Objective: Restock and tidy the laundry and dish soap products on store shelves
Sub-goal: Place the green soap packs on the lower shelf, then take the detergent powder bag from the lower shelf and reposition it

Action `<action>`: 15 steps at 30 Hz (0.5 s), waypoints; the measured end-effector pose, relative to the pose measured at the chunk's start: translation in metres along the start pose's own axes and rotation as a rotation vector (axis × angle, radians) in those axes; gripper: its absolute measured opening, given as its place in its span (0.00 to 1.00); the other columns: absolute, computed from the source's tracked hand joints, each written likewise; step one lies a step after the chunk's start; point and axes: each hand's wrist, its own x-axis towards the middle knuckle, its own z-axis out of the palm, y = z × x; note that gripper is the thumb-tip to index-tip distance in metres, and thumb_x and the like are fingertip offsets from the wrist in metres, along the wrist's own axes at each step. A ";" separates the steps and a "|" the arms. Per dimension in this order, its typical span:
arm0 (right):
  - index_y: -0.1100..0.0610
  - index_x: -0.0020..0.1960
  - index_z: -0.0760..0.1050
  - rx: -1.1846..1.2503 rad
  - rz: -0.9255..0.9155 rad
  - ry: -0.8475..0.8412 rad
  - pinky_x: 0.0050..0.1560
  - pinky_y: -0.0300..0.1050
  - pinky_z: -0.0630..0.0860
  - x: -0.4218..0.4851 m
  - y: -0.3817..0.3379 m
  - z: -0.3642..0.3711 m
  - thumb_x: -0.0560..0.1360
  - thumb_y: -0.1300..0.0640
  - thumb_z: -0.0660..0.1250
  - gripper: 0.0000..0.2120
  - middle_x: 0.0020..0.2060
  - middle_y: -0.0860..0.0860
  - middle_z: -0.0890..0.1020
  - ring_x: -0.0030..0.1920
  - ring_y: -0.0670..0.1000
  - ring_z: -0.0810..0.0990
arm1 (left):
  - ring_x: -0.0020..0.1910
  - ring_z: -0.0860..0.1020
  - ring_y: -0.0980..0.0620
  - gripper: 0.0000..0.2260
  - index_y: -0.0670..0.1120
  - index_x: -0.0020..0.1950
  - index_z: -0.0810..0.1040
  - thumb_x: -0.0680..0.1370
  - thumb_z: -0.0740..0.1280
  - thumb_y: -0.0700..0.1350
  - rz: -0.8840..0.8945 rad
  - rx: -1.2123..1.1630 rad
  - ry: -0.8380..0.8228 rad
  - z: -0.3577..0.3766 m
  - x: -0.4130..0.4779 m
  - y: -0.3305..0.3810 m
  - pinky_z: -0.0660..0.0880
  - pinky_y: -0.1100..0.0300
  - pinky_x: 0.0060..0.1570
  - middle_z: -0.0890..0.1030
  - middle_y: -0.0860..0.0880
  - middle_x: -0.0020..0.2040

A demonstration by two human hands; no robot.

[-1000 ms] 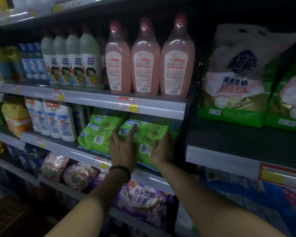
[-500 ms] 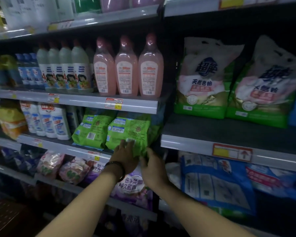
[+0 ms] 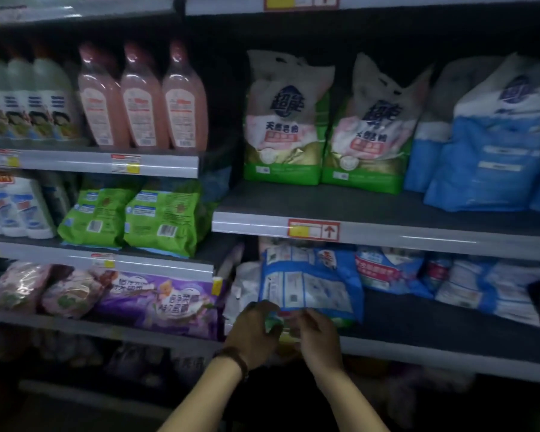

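Store shelves (image 3: 387,236) are stocked with soap bags and bottles. Directly above the fingertips, a blue bag (image 3: 309,282) is seen leaning on the lower right shelf. Its bottom edge is pinched by the left hand (image 3: 253,332) and the right hand (image 3: 318,338), both curled closed.

Two bare forearms enter from the lower edge; no sleeves are visible. The left hand (image 3: 252,332) carries a dark beaded wristband (image 3: 236,360) at the wrist. The right hand (image 3: 318,336) shows no jewellery.
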 end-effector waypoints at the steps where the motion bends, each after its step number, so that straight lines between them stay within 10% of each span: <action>1: 0.56 0.45 0.84 0.020 0.053 0.016 0.58 0.64 0.81 0.000 0.012 -0.011 0.83 0.55 0.69 0.10 0.44 0.54 0.88 0.49 0.58 0.87 | 0.60 0.82 0.48 0.17 0.50 0.64 0.82 0.75 0.73 0.44 0.001 -0.011 -0.027 0.011 -0.002 0.005 0.75 0.60 0.64 0.82 0.47 0.59; 6: 0.60 0.48 0.84 0.163 0.277 0.052 0.46 0.53 0.79 -0.003 0.052 -0.054 0.82 0.54 0.70 0.10 0.41 0.57 0.89 0.50 0.68 0.87 | 0.71 0.76 0.46 0.26 0.49 0.71 0.78 0.74 0.75 0.52 0.046 0.118 -0.116 0.048 0.005 0.018 0.69 0.55 0.72 0.78 0.47 0.70; 15: 0.61 0.53 0.84 0.211 0.516 0.047 0.40 0.47 0.79 0.011 0.074 -0.080 0.82 0.49 0.68 0.15 0.40 0.55 0.87 0.38 0.55 0.84 | 0.83 0.39 0.32 0.40 0.69 0.82 0.53 0.76 0.72 0.60 -0.003 0.495 -0.090 0.091 0.082 0.012 0.49 0.40 0.82 0.37 0.43 0.85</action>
